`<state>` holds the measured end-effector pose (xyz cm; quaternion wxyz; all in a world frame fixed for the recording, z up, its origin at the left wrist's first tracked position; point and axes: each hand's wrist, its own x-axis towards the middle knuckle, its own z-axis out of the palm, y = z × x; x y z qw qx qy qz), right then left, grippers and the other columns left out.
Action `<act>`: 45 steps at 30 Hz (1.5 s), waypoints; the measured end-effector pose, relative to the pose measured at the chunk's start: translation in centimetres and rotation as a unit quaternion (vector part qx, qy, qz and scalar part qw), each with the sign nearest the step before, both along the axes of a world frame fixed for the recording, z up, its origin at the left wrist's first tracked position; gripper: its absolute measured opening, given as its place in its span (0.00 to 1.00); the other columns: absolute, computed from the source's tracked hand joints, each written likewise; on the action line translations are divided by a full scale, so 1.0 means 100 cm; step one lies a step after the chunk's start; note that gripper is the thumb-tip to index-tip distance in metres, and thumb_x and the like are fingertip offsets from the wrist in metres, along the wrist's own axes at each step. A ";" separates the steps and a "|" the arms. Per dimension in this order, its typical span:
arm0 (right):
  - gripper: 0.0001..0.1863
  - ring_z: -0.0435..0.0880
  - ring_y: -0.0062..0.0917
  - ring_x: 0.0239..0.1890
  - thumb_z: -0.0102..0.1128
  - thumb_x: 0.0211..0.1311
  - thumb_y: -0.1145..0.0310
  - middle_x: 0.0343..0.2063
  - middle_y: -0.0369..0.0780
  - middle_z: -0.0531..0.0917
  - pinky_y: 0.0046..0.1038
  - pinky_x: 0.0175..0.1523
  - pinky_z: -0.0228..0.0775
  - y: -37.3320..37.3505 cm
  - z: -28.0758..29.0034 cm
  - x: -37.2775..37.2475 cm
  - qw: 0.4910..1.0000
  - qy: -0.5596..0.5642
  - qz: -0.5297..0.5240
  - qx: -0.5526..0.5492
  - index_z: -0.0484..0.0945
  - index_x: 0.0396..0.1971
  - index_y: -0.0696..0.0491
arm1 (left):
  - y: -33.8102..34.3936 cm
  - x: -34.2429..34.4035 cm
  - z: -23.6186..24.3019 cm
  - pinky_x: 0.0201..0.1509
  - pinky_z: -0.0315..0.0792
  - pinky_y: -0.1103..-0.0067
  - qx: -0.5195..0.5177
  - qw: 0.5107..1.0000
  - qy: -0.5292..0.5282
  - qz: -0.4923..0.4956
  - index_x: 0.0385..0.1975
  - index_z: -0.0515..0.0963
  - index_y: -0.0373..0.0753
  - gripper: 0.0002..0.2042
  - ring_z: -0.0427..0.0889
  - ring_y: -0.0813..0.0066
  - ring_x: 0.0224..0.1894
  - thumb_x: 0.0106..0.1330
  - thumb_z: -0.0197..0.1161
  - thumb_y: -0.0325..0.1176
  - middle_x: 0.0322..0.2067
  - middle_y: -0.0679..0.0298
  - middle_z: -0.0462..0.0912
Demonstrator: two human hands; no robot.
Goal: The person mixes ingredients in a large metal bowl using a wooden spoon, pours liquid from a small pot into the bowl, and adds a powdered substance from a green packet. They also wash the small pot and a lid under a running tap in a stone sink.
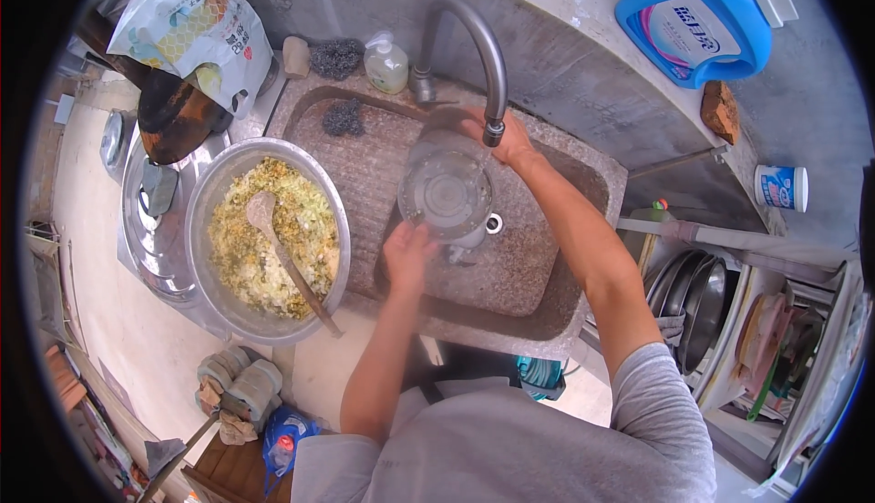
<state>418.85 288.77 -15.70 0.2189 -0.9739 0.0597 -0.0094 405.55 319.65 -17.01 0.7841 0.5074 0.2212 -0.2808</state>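
A clear plastic container (445, 191), blurred by motion, is tilted over the stone sink (515, 280) below a curved metal faucet (495, 79). My right hand (499, 137) grips its far rim behind the spout. My left hand (407, 252), also blurred, has its fingers closed at the near rim. Left of the basin, a large metal bowl (200, 241) holds a yellowish, crumbly chopped mixture, with a wooden spoon (293, 271) lying across it.
At the back are a soap bottle (387, 67), scouring pads (337, 58) and a plastic bag (191, 20). A blue detergent jug (693, 22) rests on the right ledge above stacked pans (697, 316). A metal lid (150, 234) lies left.
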 end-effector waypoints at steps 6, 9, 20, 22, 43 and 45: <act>0.23 0.86 0.29 0.30 0.64 0.79 0.48 0.31 0.41 0.90 0.35 0.40 0.81 -0.005 0.010 -0.105 0.932 0.217 -0.078 0.280 0.89 0.39 0.56 | -0.004 -0.002 0.001 0.49 0.87 0.74 0.015 1.000 -0.007 0.001 0.58 0.82 0.32 0.12 0.89 0.74 0.48 0.80 0.64 0.27 0.50 0.61 0.89; 0.17 0.80 0.20 0.25 0.63 0.81 0.57 0.31 0.37 0.89 0.29 0.32 0.76 0.008 -0.002 -0.136 0.869 0.235 -0.106 0.423 0.85 0.41 0.57 | -0.004 -0.008 -0.012 0.48 0.84 0.79 0.019 0.999 -0.028 -0.011 0.55 0.84 0.38 0.09 0.89 0.81 0.43 0.82 0.64 0.31 0.48 0.68 0.91; 0.07 0.78 0.16 0.22 0.64 0.81 0.67 0.33 0.38 0.91 0.24 0.27 0.72 0.023 -0.041 -0.159 0.781 0.149 -0.218 0.566 0.83 0.48 0.55 | -0.012 0.002 -0.058 0.52 0.83 0.81 0.030 0.998 -0.064 0.006 0.65 0.80 0.36 0.17 0.86 0.83 0.47 0.83 0.66 0.35 0.51 0.69 0.88; 0.07 0.78 0.17 0.22 0.64 0.81 0.68 0.33 0.38 0.91 0.24 0.27 0.72 0.024 -0.041 -0.163 0.774 0.151 -0.242 0.566 0.83 0.47 0.55 | -0.009 0.003 -0.070 0.53 0.84 0.79 0.024 0.997 -0.063 0.022 0.70 0.76 0.33 0.23 0.87 0.79 0.48 0.83 0.67 0.37 0.56 0.63 0.87; 0.11 0.77 0.23 0.19 0.66 0.78 0.71 0.26 0.39 0.84 0.32 0.25 0.72 0.002 -0.066 -0.213 0.811 0.182 -0.317 0.456 0.79 0.31 0.58 | -0.018 0.001 -0.248 0.37 0.91 0.75 0.171 0.976 0.049 -0.122 0.42 0.84 0.28 0.16 0.89 0.69 0.38 0.70 0.79 0.37 0.42 0.58 0.88; 0.12 0.77 0.23 0.19 0.67 0.77 0.71 0.25 0.38 0.82 0.32 0.25 0.72 0.001 -0.061 -0.210 0.818 0.192 -0.317 0.441 0.79 0.30 0.58 | -0.021 0.005 -0.240 0.38 0.93 0.72 0.185 0.979 0.016 -0.081 0.43 0.84 0.26 0.12 0.90 0.67 0.40 0.71 0.75 0.29 0.42 0.56 0.88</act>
